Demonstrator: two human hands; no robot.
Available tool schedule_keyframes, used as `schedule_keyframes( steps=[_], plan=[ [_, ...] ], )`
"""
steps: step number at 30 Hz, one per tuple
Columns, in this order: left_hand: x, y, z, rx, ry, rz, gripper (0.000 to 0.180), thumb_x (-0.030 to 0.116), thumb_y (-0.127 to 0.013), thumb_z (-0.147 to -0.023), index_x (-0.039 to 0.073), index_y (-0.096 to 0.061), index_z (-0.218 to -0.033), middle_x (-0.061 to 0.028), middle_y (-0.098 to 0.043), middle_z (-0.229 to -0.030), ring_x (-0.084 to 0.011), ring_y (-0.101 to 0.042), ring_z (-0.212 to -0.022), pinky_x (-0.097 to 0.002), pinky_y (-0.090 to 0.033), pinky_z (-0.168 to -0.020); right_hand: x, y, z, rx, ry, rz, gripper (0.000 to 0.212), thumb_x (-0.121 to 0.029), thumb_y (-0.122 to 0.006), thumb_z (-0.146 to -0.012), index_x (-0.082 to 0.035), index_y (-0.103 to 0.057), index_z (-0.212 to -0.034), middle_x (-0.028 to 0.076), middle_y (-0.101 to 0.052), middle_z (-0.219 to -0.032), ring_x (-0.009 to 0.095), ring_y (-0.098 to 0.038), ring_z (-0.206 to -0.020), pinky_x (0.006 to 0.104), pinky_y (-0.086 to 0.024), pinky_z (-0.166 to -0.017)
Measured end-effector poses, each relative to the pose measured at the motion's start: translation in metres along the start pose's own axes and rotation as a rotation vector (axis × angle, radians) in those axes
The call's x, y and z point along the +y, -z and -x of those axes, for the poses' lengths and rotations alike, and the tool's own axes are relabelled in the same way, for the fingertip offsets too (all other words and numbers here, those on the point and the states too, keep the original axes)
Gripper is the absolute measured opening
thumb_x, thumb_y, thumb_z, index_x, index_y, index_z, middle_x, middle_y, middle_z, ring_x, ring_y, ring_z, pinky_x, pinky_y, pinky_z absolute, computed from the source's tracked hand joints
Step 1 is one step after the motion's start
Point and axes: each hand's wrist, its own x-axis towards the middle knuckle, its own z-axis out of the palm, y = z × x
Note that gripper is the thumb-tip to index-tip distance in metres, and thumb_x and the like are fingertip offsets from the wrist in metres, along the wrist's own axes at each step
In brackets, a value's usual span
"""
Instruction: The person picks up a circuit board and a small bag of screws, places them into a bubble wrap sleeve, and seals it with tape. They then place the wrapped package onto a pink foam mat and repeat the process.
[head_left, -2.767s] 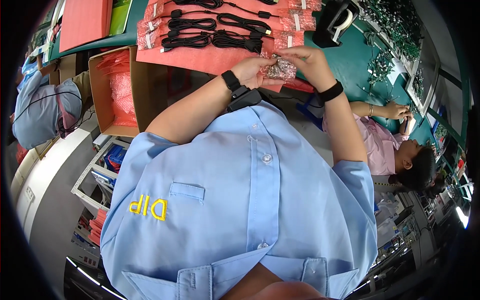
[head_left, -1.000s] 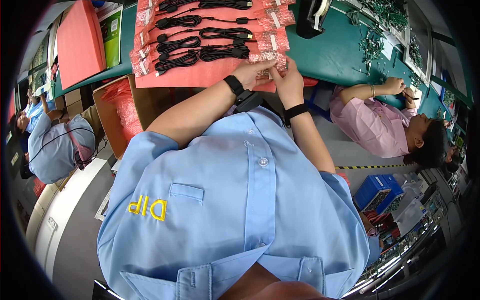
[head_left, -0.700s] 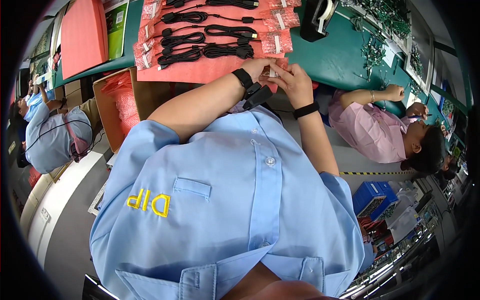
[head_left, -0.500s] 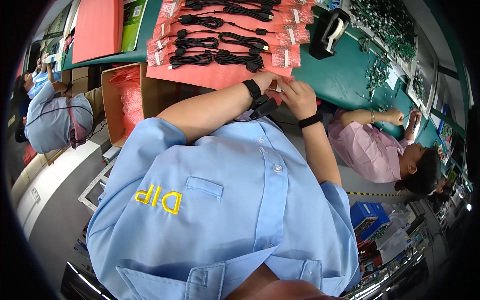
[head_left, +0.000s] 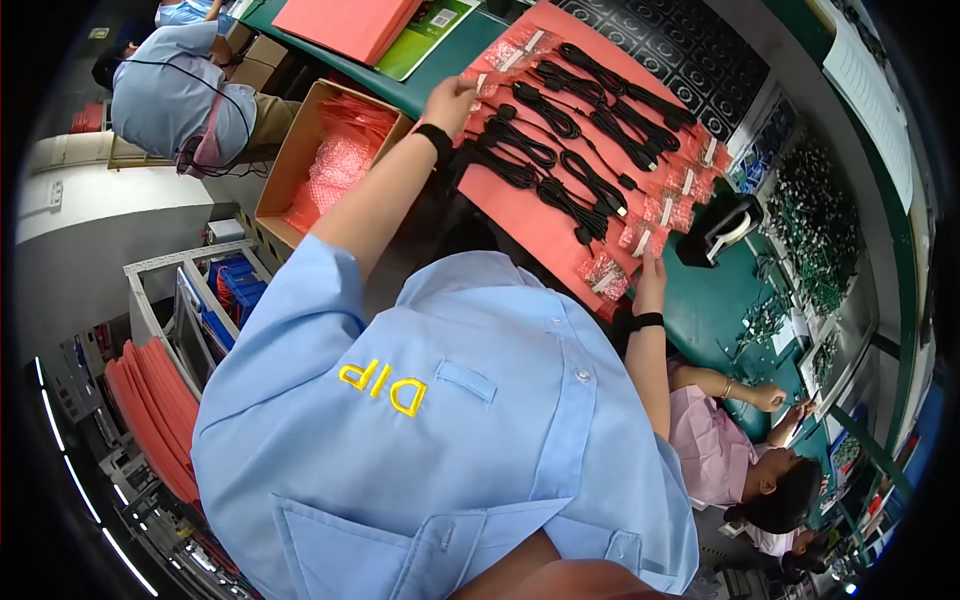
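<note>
Mainly between and beyond left hand and right hand, black cables; hands' grip unclear.

Cables lie on a sheet between the left hand and right hand. A carton stands left of both, a tape dispenser right.

Hands seemingly touch pink bubble-wrap packets.

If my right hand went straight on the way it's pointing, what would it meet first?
Most likely the pink pouch with a white strip, just beyond the right hand. Depth is hard to judge here; they may already be touching.
</note>
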Motion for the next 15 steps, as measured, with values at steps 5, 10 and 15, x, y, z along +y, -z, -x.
schedule_keyframes(
  steps=[5, 10, 15],
  plan=[
    [-0.058, 0.032, -0.073, 0.103, 0.192, -0.531, 0.052, 0.044, -0.057, -0.082, 0.001, -0.057, -0.111, -0.0145, -0.064, -0.1, -0.0298, -0.062, -0.088, -0.0364, -0.048, -0.082, -0.055, -0.049, 0.015, 0.105, -0.208, 0.03, 0.041, -0.028, -0.063, -0.086, -0.005, -0.053, -0.119, 0.008, -0.059, -0.106, 0.017, -0.058, -0.093, 0.028, -0.048, -0.075],
    [-0.005, 0.043, -0.107, -0.499, 0.386, -0.534, 0.073, 0.058, -0.061, -0.074, -0.003, -0.055, -0.114, -0.0213, -0.06, -0.109, -0.0321, -0.059, -0.101, -0.0362, -0.046, -0.087, -0.079, -0.07, 0.024, 0.052, -0.196, -0.219, 0.041, -0.021, -0.063, -0.086, -0.001, -0.049, -0.119, 0.009, -0.058, -0.112, 0.019, -0.059, -0.097, 0.0333, -0.05, -0.081],
    [-0.01, 0.073, -0.122, -0.497, 0.31, -0.52, 0.088, 0.06, -0.068, -0.067, -0.01, -0.051, -0.117, -0.0233, -0.059, -0.112, -0.029, -0.058, -0.103, -0.0329, -0.045, -0.088, -0.1, -0.091, 0.038, 0.082, -0.152, -0.158, 0.045, -0.016, -0.063, -0.086, -0.002, -0.046, -0.126, 0.009, -0.058, -0.112, 0.017, -0.058, -0.098, 0.0315, -0.048, -0.083]
  ],
)
